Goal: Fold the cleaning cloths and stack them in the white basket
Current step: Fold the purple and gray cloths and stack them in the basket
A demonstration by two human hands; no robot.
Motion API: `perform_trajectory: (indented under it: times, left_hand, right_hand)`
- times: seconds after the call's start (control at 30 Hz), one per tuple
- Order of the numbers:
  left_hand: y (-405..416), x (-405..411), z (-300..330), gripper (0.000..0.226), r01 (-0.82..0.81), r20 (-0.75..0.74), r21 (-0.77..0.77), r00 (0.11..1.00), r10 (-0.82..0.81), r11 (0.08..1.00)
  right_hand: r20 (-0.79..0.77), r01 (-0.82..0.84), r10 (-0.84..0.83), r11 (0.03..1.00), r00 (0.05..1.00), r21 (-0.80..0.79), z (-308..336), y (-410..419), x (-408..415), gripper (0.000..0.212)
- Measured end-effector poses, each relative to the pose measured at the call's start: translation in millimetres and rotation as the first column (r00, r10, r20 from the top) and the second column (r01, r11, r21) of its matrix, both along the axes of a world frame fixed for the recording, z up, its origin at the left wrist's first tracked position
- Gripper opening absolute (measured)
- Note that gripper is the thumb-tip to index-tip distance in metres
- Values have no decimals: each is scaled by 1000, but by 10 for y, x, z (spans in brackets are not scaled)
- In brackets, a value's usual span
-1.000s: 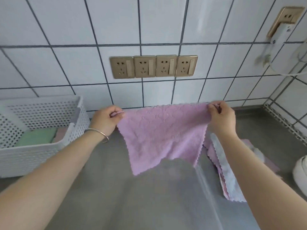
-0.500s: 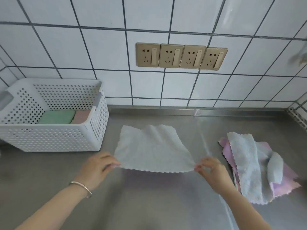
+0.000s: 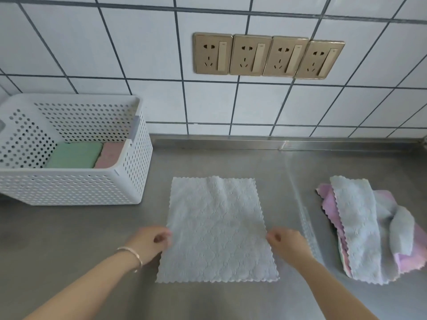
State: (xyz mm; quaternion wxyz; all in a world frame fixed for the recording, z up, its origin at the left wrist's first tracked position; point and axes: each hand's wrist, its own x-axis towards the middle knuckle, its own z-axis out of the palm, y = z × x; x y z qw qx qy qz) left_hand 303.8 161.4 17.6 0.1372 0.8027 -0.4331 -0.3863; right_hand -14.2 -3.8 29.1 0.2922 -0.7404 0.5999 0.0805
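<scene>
Two hands sit at the side edges of a pale cloth [image 3: 216, 229] spread flat on the grey tabletop [image 3: 76, 239]. The left hand [image 3: 150, 242], with a bracelet [image 3: 131, 256] on its wrist, has curled fingers at the cloth's left edge; the right hand [image 3: 285, 244] has curled fingers at the right edge. Whether either actually pinches the fabric I cannot tell. Left of the cloth stands the white basket [image 3: 69, 183], holding a folded green cloth [image 3: 74, 154] beside a folded pink cloth [image 3: 109, 154]. A loose pile of cloths [image 3: 367, 229] lies to the right. Four sockets [image 3: 268, 56] line the tiled wall [image 3: 115, 54].
</scene>
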Motion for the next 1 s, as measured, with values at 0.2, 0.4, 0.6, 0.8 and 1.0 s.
perform_trajectory:
  times: [0.2, 0.4, 0.6, 0.8, 1.0]
  left_hand:
    - [-892, 330, -13, 17, -605, -193, -32, 785, 589, 796]
    - [-1270, 425, -244, 29, -547, 39, 9, 837, 546, 837]
    - [-1363, 351, -305, 25, -470, 208, 17, 865, 457, 882]
    - [-1296, 391, -447, 22, -450, 313, -40, 842, 439, 892]
    - [-1226, 356, -429, 19, -424, 330, -103, 839, 433, 900]
  right_hand:
    - [159, 306, -325, 943, 932, 132, -40, -724, 507, 19]
    - [95, 429, -439, 896, 893, 110, -219, -1053, 836, 23]
    - [-30, 411, -410, 909, 912, 66, -327, -1096, 954, 24]
    - [-82, 393, -400, 916, 913, -83, -419, -1068, 874, 30]
    - [-16, 385, -388, 919, 922, -88, -376, -987, 888, 15]
